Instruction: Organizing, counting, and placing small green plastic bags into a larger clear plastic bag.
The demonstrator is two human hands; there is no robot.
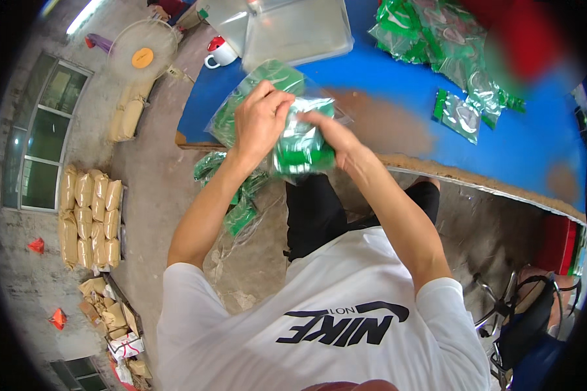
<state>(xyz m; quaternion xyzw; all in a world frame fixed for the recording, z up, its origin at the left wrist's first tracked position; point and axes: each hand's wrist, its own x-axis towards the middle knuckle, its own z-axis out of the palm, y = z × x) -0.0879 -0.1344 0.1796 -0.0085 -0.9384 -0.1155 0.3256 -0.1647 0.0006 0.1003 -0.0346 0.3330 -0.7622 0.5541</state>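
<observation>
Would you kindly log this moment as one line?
left hand: holding green packet; right hand: holding it; packet pile: on blue table

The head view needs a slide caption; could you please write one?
Left hand and right hand handle a green plastic packet at a blue table.

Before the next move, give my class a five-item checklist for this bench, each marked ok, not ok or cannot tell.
1. Left hand on the shiny green-and-clear plastic packet: ok, touching its upper part.
2. Right hand firmly gripping the packet: cannot tell; it is at the right side, but blurred.
3. White mug with red at its top apart from both hands: ok.
4. Blue tabletop free of loose packets: not ok; a heap of green-and-clear plastic packets lies at its upper right.
5. Packet sealed: cannot tell; glare and fingers obscure it.
</observation>
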